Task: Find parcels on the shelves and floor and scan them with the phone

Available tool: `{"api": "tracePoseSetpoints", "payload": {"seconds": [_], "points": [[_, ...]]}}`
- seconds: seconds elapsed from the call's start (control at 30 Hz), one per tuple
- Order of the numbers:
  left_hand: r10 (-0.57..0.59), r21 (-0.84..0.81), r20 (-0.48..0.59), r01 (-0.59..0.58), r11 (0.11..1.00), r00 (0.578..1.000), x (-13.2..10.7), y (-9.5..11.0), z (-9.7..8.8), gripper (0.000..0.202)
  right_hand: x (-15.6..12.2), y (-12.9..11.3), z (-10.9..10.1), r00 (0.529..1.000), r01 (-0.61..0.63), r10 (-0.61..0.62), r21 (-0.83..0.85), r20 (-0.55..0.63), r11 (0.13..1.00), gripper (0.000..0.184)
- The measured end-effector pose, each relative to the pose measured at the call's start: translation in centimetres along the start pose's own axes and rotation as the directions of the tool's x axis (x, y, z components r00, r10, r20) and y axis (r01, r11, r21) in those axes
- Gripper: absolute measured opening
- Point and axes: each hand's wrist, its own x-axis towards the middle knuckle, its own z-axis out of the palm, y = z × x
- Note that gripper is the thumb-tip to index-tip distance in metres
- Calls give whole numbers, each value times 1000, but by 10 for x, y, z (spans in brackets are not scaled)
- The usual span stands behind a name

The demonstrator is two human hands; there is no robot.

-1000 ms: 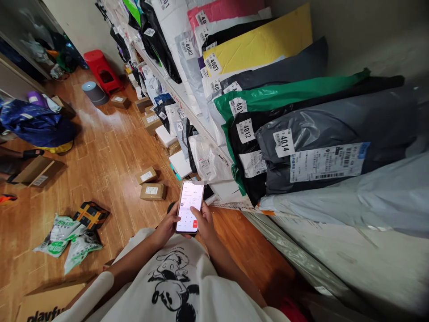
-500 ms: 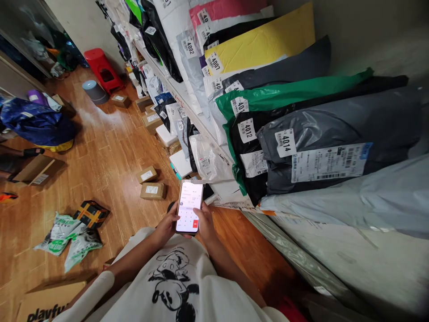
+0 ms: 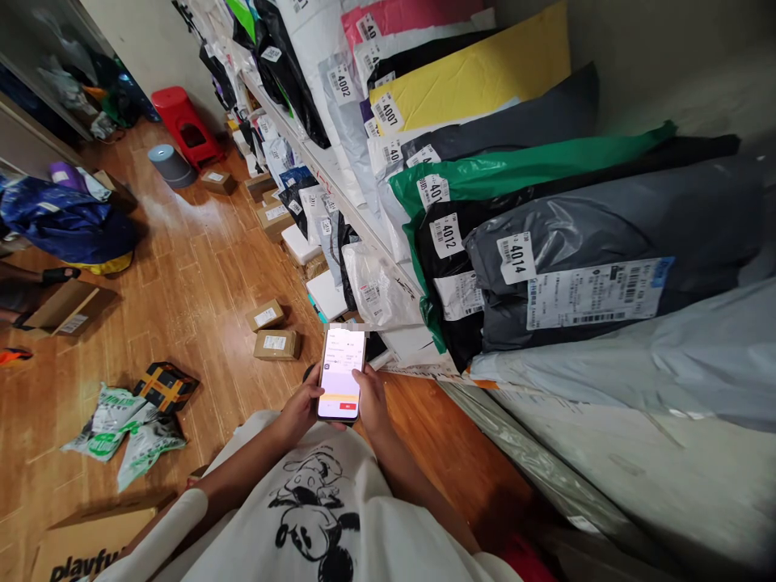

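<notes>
A smartphone [image 3: 339, 380] with a lit screen is held upright in front of my shirt, gripped from both sides. My left hand [image 3: 302, 404] is closed around its left edge, thumb by the screen. On the other side my right hand [image 3: 370, 396] grips the right edge, and its thumb lies over the glass. The screen shows a pale form with a yellow strip and a red button low down; its text is too small to read. Just beyond the phone, small cardboard boxes [image 3: 277, 345] lie on the wooden floor.
To the right, a shelf [image 3: 345, 206] carries several labelled mailing bags, among them a grey parcel [image 3: 612, 218] and a yellow one [image 3: 473, 69]. Plastic packets [image 3: 109, 420] and a black-orange box [image 3: 166, 386] lie at left. A red stool [image 3: 187, 125] stands farther off. Another person's foot [image 3: 61, 276] shows at far left.
The number keypad on the phone screen is gone, replaced by a plain area with a yellow strip and a wider red button. My right thumb has shifted slightly up.
</notes>
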Motion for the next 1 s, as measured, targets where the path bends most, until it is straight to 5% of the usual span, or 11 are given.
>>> {"api": "tracePoseSetpoints", "payload": {"seconds": [0.3, 0.73, 1.0], "points": [[-1, 44, -4, 1, 999, 1000, -1, 1, 1, 85, 3, 4, 0, 1000, 6, -6, -23, -5, 1000, 34], [7, 4, -4, -7, 1000, 1000, 1, -5, -5, 87, -8, 12, -24, 921, 18, -27, 28, 388, 999, 64], [-4, 96, -105, 14, 995, 994, 4, -14, -9, 65, -10, 16, -20, 938, -22, 0, 61, 348, 998, 56]]}}
